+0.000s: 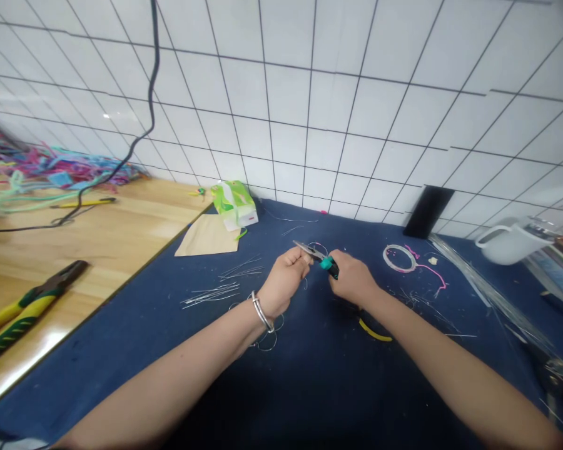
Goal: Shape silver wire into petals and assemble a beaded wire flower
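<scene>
My right hand (351, 277) is wrapped round the teal and black handles of a pair of pliers (315, 252), whose long jaws point up and left. Thumb and fingers of my left hand (286, 275) are pinched together right by the jaws, on what looks like a thin wire. A curved bit of that wire (319, 245) shows just behind the pliers; the rest is hidden by my fingers. Below my left wrist, which wears a silver bangle, lie some wire loops (268, 340). Straight cut wires (211, 294) lie in a loose bundle to the left.
Yellow-green pliers (32, 306) lie on the wooden table at left. A green tissue pack (234, 203) and brown paper (209, 236) sit behind my left hand. To the right are a ring-shaped dish (398, 269), a black block (429, 211), a white mug (516, 240) and long wires (490, 290).
</scene>
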`<state>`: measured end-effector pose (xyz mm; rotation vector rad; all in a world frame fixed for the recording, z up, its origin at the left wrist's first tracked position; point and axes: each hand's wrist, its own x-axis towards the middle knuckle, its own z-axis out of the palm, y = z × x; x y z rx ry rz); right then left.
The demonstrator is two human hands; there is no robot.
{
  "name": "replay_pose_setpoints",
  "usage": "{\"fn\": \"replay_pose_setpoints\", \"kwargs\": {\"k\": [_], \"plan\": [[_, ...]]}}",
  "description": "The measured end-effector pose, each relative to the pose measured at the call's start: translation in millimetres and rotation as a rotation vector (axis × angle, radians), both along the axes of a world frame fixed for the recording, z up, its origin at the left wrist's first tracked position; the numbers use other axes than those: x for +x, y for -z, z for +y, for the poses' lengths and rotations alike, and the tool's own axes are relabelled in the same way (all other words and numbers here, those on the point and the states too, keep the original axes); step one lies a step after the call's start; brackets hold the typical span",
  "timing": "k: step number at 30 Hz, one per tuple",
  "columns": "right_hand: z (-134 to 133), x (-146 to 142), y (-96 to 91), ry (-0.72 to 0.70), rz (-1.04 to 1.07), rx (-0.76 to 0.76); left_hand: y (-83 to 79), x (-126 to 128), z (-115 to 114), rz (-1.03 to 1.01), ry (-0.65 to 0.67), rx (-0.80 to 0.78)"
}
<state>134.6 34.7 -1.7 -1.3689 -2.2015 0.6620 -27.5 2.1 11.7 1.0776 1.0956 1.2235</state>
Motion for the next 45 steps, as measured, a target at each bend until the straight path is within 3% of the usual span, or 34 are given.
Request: {"fn": "replay_pose_setpoints", "kwargs": {"k": [3,5,9,14,24,33,45], "plan": [[10,1,-2.8,0.081,0.073,-0.026,5.3,1,2,-0.035,-0.018,-0.086],[9,-2,-2.9,0.08,0.155,-0.134,5.8,-2,4,-0.031,-0.004,-0.038],[-5,-10,-1.8,-0.033,0.255,-0.385,2.3,-8,8,0.019,0.015,0.115],[-15,-12,-3.7,-0.134,0.398,-0.675,-0.8,-9,6,0.018,0.049,0.146],[-11,-11,-13.1,-0.175,0.556,-0.81,-7.3,-15,5,0.034,0.091,0.063],[-13,-6,-14.4,-0.151,0.428,-0.658,-15.6,-24,5,0.091,0.199,-0.04],[-16,-12,-1.7,-0.119,0.361,-0.508,-15.0,-22,7,0.195,0.153,0.007]]}}
